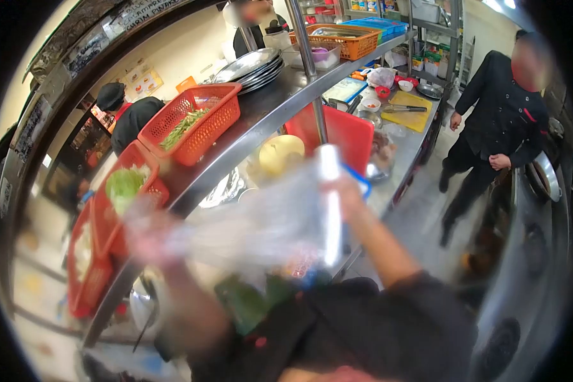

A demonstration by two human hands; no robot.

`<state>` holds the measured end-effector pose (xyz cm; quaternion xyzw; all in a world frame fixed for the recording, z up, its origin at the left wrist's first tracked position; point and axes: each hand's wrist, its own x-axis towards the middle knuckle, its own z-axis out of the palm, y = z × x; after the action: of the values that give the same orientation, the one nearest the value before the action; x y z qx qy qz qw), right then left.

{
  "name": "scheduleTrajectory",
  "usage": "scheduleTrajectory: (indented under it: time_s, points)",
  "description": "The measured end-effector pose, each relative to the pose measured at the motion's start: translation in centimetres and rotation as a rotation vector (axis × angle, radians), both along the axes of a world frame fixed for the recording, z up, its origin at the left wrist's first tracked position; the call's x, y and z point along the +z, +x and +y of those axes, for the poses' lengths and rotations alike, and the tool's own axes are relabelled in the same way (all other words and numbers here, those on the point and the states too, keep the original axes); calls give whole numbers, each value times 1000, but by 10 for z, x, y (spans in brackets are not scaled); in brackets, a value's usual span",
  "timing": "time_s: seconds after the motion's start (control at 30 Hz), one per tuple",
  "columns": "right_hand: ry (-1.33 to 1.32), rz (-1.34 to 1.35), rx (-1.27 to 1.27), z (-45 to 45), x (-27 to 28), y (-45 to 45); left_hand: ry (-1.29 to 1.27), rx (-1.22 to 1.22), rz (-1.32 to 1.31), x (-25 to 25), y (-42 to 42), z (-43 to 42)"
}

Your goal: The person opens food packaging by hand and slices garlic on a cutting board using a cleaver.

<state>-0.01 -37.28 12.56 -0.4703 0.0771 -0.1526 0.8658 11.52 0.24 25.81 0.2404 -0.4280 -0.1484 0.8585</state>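
Stretched between my two hands is a sheet of clear cling film (254, 219), blurred by motion. My right hand (342, 196) is closed around a shiny upright roll of cling film (331, 232). At the film's other end, my left hand (151, 237) is smeared, but the film bunches together into it, so it appears closed on the film. Behind the film are a pale yellow round item (281, 154) and a red cutting board (353, 137). What lies on the counter directly under the film is mostly hidden.
On the steel shelf (267, 118) stand a red basket of cut green vegetables (219, 118), another with lettuce (128, 188), and stacked metal plates (251, 69). A yellow board with a knife (406, 109) lies farther along the counter. A person in black (503, 95) stands at right.
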Motion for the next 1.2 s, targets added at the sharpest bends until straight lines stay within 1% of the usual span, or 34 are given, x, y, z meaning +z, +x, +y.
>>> scheduleTrajectory:
  time_s: [0.03, 0.07, 0.13, 0.17, 0.2, 0.23, 0.27, 0.3, 0.33, 0.37, 0.4, 0.47, 0.5, 0.53, 0.57, 0.6, 0.63, 0.67, 0.7, 0.73, 0.77, 0.8, 0.83, 0.87, 0.9, 0.93, 1.0, 1.03, 1.07, 1.13, 1.17, 1.2]
  points:
    - [80, -31, -65, -38, -20, -5, -87, -42, 55, 29, 0, 66]
    - [149, -70, -129, -65, -29, -9, -56, 121, -122, 45, -17, 86]
    - [19, -124, -438, -63, -4, -20, -24, 498, -424, 78, -53, 126]
    - [30, -100, -428, -52, 10, -29, 29, 570, -351, 76, -58, 125]
    - [-346, -4, -541, -38, 29, -36, 87, 640, -274, 71, -65, 125]
    - [-738, 73, -636, -29, 40, -32, 258, 837, -416, 65, -72, 100]
    - [-786, 34, -644, -23, 42, -21, 427, 1030, -563, 58, -86, 58]
    - [-788, -45, -675, -6, 53, -16, 488, 1134, -349, 48, -117, 4]
    - [-789, -130, -711, 14, 70, -10, 611, 1082, -387, 38, -123, -19]
    - [-730, -266, -639, 30, 81, -4, 784, 978, -602, 28, -121, -34]
    - [-671, -398, -569, 46, 91, 1, 860, 804, -814, 23, -113, -49]
    - [-483, -541, -330, 87, 121, -3, 970, 917, -1025, 16, -126, -88]
    - [-379, -618, -196, 103, 137, -10, 967, 905, -1040, 8, -126, -96]
    - [-274, -693, -60, 113, 152, -18, 1112, 1003, -955, -4, -123, -102]
    - [-244, -710, 75, 116, 162, -22, 1252, 1104, -859, -9, -120, -106]
    - [-215, -727, 217, 117, 172, -26, 1248, 1106, -866, -6, -118, -104]
    - [-260, -630, 347, 109, 185, -33, 1186, 1100, -847, -1, -113, -96]
    - [-271, -639, 372, 98, 192, -32, 1121, 1109, -815, 5, -107, -85]
    - [-466, -736, 210, 87, 200, -29, 1175, 1144, -892, 11, -103, -72]
    - [-671, -744, 195, 77, 213, -33, 1169, 1205, -854, 16, -101, -59]
    - [-872, -761, 170, 68, 225, -37, 1211, 1173, -968, 22, -98, -47]
    - [-1092, -675, 276, 60, 241, -48, 1259, 1128, -1081, 28, -98, -37]
    - [-1058, -739, 297, 63, 243, -48, 1331, 1077, -1055, 39, -104, -33]
    - [-1022, -796, 314, 65, 246, -48, 1336, 1118, -1019, 46, -106, -27]
    - [-1086, -895, 290, 63, 258, -54, 1150, 1218, -1095, 50, -106, -21]
    - [-1120, -950, 252, 63, 268, -58, 957, 1306, -1173, 56, -106, -16]
    - [-1161, -1085, 112, 64, 289, -64, 764, 1500, -1065, 76, -115, 4]
    - [-1174, -1153, 18, 64, 302, -65, 565, 1540, -911, 70, -112, 13]
    - [-1177, -1221, -91, 66, 314, -66, 545, 1569, -757, 64, -119, 24]
    - [-1171, -1325, -329, 73, 342, -63, 561, 1571, -656, 48, -115, 34]
    - [-1157, -1364, -438, 81, 359, -60, 567, 1581, -648, 40, -119, 37]
    - [-1136, -1389, -535, 90, 376, -54, 774, 1508, -629, 31, -125, 41]
